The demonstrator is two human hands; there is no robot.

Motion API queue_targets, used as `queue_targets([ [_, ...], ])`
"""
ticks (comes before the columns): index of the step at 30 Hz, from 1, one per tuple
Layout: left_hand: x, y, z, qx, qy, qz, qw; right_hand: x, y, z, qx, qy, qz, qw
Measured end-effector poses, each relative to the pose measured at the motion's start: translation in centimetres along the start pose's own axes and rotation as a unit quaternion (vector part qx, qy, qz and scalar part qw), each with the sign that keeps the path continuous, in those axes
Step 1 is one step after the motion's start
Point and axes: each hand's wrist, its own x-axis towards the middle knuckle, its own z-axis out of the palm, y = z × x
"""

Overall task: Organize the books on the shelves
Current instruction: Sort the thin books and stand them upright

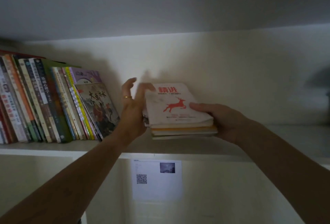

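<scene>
— Where's the stack now?

— My right hand (220, 119) grips the small stack of books (180, 116) by its right edge, thumb on the white cover with the red deer, just above the shelf (53, 148).

— And your other hand?

— My left hand (133, 109) lies flat against the stack's left side, fingers straight and spread — a gold ring (127, 97) shows. The row of leaning books (53, 104) stands near, to the left.
</scene>
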Motion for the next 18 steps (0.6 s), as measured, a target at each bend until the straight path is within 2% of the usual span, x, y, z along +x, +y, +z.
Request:
queue_targets([
  [1, 0.7, -0.3, -0.1, -0.140, 0.031, -0.098, 0.985, 0.5, 0.4, 0.1, 0.022, 0.012, -0.028, 0.999],
  [2, 0.8, 0.0, -0.4, -0.256, 0.040, -0.178, 0.949, 0.8, 0.6, 0.4, 0.034, 0.029, -0.061, 0.997],
  [4, 1.4, -0.1, -1.1, -0.465, -0.046, -0.343, 0.814, 1.4, 0.9, 0.4, 0.048, 0.051, -0.119, 0.990],
  [5, 1.5, 0.1, -1.3, -0.487, -0.103, -0.373, 0.783, 1.6, 0.8, 0.3, 0.048, 0.050, -0.140, 0.988],
  [6, 1.3, 0.6, -1.3, -0.472, -0.140, -0.355, 0.794, 1.5, 0.7, 0.5, 0.039, 0.043, -0.155, 0.986],
  [7, 1.2, 1.2, -1.3, -0.441, -0.161, -0.297, 0.831, 1.9, 0.6, 0.4, 0.026, 0.049, -0.169, 0.984],
  [8, 1.1, 1.7, -1.0, -0.389, -0.156, -0.222, 0.881, 2.2, 0.5, 0.3, 0.014, 0.051, -0.182, 0.982],
  [9, 0.9, 1.8, -0.6, -0.337, -0.145, -0.168, 0.915, 2.6, 0.5, 0.0, 0.005, 0.055, -0.188, 0.981],
  [10, 0.6, 1.8, -0.2, -0.316, -0.129, -0.151, 0.928, 2.7, 0.4, -0.1, 0.000, 0.055, -0.188, 0.981],
  [15, -0.9, 0.3, 0.5, -0.284, -0.124, -0.216, 0.926, 3.4, 1.0, -0.7, -0.073, 0.081, -0.144, 0.983],
  [18, -1.1, 0.4, 1.0, -0.278, -0.123, -0.208, 0.930, 3.9, 1.0, -0.3, -0.085, 0.095, -0.139, 0.982],
])
